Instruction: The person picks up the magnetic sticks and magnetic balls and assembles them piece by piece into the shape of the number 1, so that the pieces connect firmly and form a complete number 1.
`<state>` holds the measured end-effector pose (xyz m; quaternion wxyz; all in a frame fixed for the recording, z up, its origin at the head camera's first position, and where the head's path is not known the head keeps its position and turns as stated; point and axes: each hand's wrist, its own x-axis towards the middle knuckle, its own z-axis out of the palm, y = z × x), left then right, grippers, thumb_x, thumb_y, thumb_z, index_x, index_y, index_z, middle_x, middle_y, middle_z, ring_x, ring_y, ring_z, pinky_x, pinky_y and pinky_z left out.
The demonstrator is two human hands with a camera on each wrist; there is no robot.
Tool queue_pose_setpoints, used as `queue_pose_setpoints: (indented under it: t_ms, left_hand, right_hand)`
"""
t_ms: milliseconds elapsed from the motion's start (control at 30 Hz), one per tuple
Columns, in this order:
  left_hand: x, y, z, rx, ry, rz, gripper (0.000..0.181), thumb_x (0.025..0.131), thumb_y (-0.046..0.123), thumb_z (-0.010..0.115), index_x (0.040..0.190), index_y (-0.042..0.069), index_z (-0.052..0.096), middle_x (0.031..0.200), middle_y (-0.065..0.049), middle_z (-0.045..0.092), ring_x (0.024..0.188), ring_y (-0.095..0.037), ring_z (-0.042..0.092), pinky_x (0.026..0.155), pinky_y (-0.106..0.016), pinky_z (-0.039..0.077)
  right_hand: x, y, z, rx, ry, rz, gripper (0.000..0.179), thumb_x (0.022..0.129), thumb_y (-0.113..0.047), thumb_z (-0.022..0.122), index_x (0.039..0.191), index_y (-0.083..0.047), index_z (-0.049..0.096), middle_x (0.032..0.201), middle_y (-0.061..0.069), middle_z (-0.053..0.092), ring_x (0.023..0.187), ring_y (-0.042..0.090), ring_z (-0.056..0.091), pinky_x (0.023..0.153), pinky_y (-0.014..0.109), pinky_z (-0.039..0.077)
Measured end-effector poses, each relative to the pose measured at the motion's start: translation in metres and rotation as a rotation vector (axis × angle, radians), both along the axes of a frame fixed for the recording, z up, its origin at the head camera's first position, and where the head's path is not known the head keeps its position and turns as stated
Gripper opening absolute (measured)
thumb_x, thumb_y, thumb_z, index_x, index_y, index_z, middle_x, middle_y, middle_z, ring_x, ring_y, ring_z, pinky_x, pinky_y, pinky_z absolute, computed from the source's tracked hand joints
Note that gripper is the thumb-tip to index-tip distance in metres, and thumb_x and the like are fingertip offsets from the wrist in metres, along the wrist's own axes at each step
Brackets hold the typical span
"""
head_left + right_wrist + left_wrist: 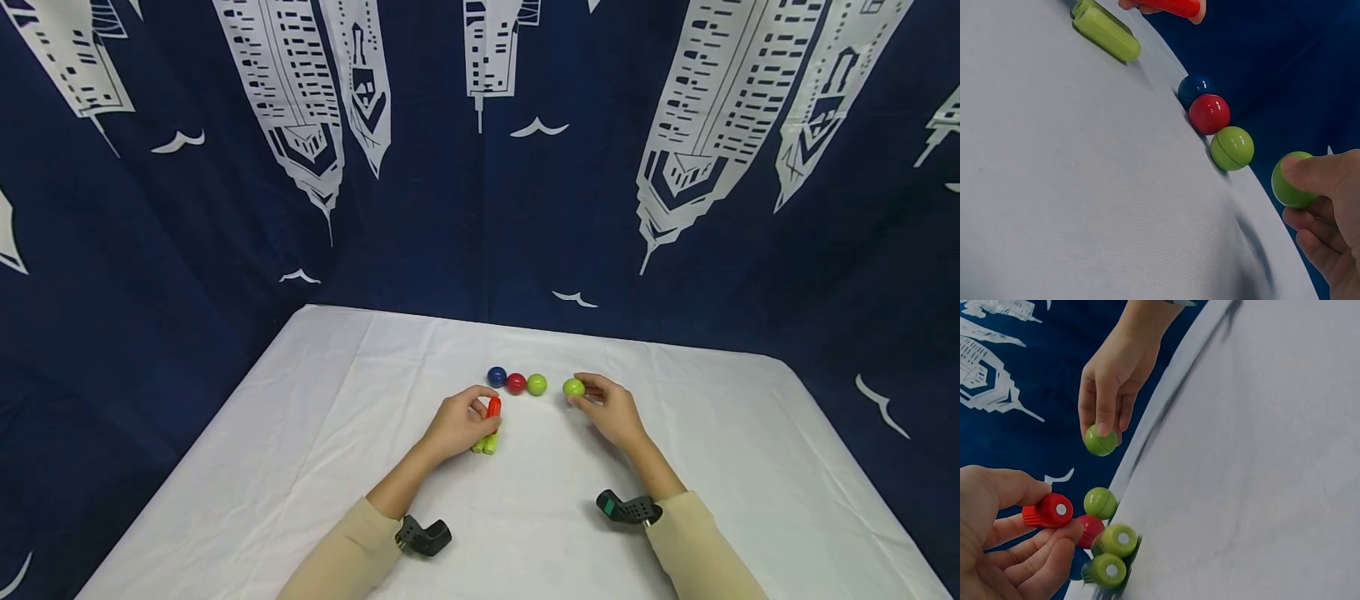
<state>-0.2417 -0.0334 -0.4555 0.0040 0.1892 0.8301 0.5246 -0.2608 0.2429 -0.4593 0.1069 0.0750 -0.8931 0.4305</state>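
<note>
My left hand (pixel 457 425) pinches a short red ridged rod (pixel 493 407) between thumb and fingers; in the left wrist view its end has a white dot. Below that hand, two lime-green rods (pixel 1107 34) lie side by side on the cloth, partly hidden in the head view. My right hand (pixel 617 415) grips a green ball (pixel 1294 180) between thumb and fingers. Left of it, a blue ball (pixel 497 377), a red ball (pixel 516 384) and another green ball (pixel 536 384) stand in a row, close together. A small gap separates the held ball from the row.
A white cloth (pixel 360 400) covers the table, with its far edge behind the balls. A dark blue curtain (pixel 480 233) printed with white buildings and birds hangs behind. Black devices (pixel 423 537) are worn on both wrists, beside beige sleeves.
</note>
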Motion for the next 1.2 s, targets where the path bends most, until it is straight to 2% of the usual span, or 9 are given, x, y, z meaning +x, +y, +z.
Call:
queue_pose_setpoints:
  t_ms: [267, 467, 867, 1067, 1200]
  left_hand:
    - [0.000, 0.017, 0.001, 0.060, -0.042, -0.035, 0.040, 0.084, 0.014, 0.074, 0.121, 0.003, 0.063, 0.080, -0.001, 0.059, 0.062, -0.008, 0.059, 0.051, -0.021, 0.046]
    - [0.002, 0.028, 0.002, 0.059, -0.080, -0.037, 0.042, 0.084, 0.015, 0.074, 0.122, 0.002, 0.062, 0.081, 0.000, 0.061, 0.064, -0.008, 0.059, 0.054, -0.022, 0.048]
    - [0.004, 0.044, -0.002, 0.076, -0.105, -0.050, 0.036, 0.082, 0.013, 0.076, 0.116, 0.005, 0.064, 0.079, 0.001, 0.062, 0.060, -0.008, 0.057, 0.054, -0.021, 0.046]
    - [0.003, 0.051, -0.007, 0.072, -0.119, -0.069, 0.035, 0.082, 0.013, 0.075, 0.114, 0.006, 0.064, 0.079, 0.001, 0.062, 0.063, -0.007, 0.059, 0.056, -0.021, 0.047]
    - [0.004, 0.056, -0.008, 0.072, -0.123, -0.082, 0.034, 0.082, 0.013, 0.075, 0.113, 0.006, 0.063, 0.078, 0.002, 0.062, 0.064, -0.007, 0.059, 0.058, -0.021, 0.048]
  right_hand:
    - [0.006, 0.001, 0.001, -0.059, -0.004, 0.003, 0.043, 0.086, -0.005, 0.073, 0.125, 0.006, 0.060, 0.120, 0.022, 0.063, 0.107, 0.034, 0.061, 0.092, 0.039, 0.050]
    - [0.008, 0.000, 0.002, -0.104, -0.021, 0.007, 0.043, 0.086, -0.005, 0.074, 0.125, 0.007, 0.059, 0.118, 0.021, 0.064, 0.107, 0.033, 0.062, 0.091, 0.035, 0.050]
    - [0.013, -0.001, 0.005, -0.145, -0.037, 0.016, 0.044, 0.086, -0.009, 0.075, 0.124, 0.008, 0.059, 0.115, 0.021, 0.065, 0.105, 0.032, 0.062, 0.083, 0.016, 0.048]
    - [0.015, 0.001, 0.005, -0.182, -0.055, 0.027, 0.044, 0.086, -0.010, 0.075, 0.124, 0.008, 0.060, 0.113, 0.021, 0.066, 0.102, 0.030, 0.064, 0.081, 0.016, 0.049]
    - [0.016, 0.000, 0.005, -0.218, -0.060, 0.030, 0.043, 0.086, -0.008, 0.075, 0.123, 0.008, 0.060, 0.112, 0.022, 0.066, 0.096, 0.023, 0.066, 0.079, 0.017, 0.050]
